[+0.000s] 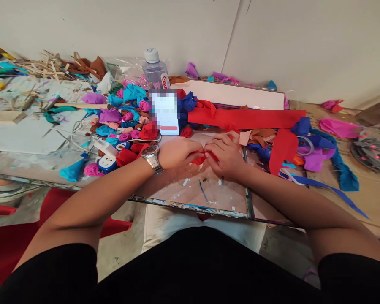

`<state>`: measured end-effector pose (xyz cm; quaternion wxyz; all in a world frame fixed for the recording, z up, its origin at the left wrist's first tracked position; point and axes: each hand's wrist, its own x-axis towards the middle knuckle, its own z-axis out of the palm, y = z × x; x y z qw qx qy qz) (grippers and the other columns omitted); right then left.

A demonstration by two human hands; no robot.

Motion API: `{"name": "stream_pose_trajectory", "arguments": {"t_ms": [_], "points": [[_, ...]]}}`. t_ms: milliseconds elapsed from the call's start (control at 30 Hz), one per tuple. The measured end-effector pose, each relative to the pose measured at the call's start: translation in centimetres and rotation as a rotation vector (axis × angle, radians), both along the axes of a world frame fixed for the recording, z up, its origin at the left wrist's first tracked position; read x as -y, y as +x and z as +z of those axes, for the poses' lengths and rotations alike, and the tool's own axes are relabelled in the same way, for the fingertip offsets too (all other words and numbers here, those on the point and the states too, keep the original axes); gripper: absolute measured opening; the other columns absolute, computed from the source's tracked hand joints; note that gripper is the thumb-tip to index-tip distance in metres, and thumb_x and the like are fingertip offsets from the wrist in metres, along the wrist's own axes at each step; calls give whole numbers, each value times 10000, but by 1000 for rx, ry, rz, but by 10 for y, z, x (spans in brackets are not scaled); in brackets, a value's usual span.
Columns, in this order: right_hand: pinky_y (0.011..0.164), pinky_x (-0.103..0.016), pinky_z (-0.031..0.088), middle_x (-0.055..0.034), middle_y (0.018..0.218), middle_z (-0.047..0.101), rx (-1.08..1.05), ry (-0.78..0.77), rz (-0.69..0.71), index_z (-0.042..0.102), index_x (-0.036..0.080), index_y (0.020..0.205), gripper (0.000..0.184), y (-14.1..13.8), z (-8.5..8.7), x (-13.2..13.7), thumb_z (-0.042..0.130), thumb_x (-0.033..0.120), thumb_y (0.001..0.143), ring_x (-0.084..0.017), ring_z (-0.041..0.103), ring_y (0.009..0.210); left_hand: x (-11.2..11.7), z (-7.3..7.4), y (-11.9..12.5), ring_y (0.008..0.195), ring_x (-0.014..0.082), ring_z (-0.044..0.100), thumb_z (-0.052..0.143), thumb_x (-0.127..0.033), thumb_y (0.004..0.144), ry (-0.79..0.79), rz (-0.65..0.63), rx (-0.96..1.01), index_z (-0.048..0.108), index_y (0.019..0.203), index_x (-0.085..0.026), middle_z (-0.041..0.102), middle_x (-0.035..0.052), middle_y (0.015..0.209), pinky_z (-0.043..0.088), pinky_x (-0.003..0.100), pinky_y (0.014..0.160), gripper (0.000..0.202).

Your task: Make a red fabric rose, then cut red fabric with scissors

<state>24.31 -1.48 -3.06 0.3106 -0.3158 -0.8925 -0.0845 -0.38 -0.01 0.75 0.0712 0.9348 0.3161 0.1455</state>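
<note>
Over the table's front middle, my left hand (175, 153), a metal watch (152, 158) on its wrist, is closed in a pinch on a piece of red crepe paper (197, 159). My right hand (225, 154) meets it and grips the same paper between thumb and fingers. Fingers cover most of the piece. Just beyond both hands a long red crepe paper strip (250, 119) stretches to the right. A lit phone (165, 113), partly blurred, stands behind my left hand. Rolled paper flowers in several colours (124, 137) lie to the left.
A clear bottle (154, 71) stands behind the phone. Left are a white power strip (108, 157), green-handled pliers (61, 109) and wood sticks (55, 65). At right lie a tape ring (306, 145), blue paper (348, 177) and a dark round bundle (373, 147). A wall (190, 33) rises behind.
</note>
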Motion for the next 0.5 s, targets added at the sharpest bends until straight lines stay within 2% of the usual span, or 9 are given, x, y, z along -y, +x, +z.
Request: {"name": "stream_pose_trajectory", "arguments": {"t_ms": [300, 500], "points": [[1077, -502, 388, -65, 1075, 815, -16, 24, 37, 697, 227, 1038, 118, -1, -1, -1, 583, 253, 1044, -298, 642, 1134, 3, 3, 1, 719, 202, 689, 515, -430, 1095, -7, 12, -12, 765, 996, -210, 782, 59, 848, 349, 316, 638, 348], [1061, -527, 371, -71, 1094, 816, -11, 14, 17, 694, 224, 1108, 135, 0, 1, -1, 593, 296, 1055, -303, 653, 1131, 3, 6, 0, 713, 202, 665, 484, -400, 1091, -63, 50, 30, 755, 985, -206, 751, 62, 821, 339, 320, 637, 350]]}}
